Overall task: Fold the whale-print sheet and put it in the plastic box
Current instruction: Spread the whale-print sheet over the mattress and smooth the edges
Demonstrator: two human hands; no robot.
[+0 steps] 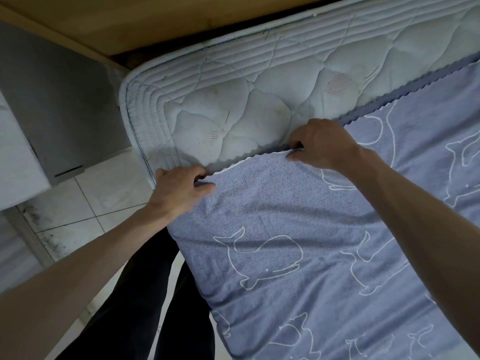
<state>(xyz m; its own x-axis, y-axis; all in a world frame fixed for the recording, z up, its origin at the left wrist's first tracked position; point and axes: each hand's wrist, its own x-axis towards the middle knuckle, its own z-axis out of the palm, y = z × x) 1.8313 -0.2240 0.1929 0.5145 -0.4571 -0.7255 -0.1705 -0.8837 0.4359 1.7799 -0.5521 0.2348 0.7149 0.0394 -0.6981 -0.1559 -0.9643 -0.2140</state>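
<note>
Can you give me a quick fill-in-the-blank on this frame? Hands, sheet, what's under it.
1. Both hands grip the sheet along its ____ edge.
2. The white outlines printed on the sheet are ____.
3. The left hand holds the sheet nearer the mattress ____ than the right hand does.
4. The floor beside the bed is covered in ____.

Missing words: scalloped; whales; corner; tiles

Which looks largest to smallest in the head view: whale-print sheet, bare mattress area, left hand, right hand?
1. whale-print sheet
2. bare mattress area
3. left hand and right hand: they look about alike, so I won't rank them.
</note>
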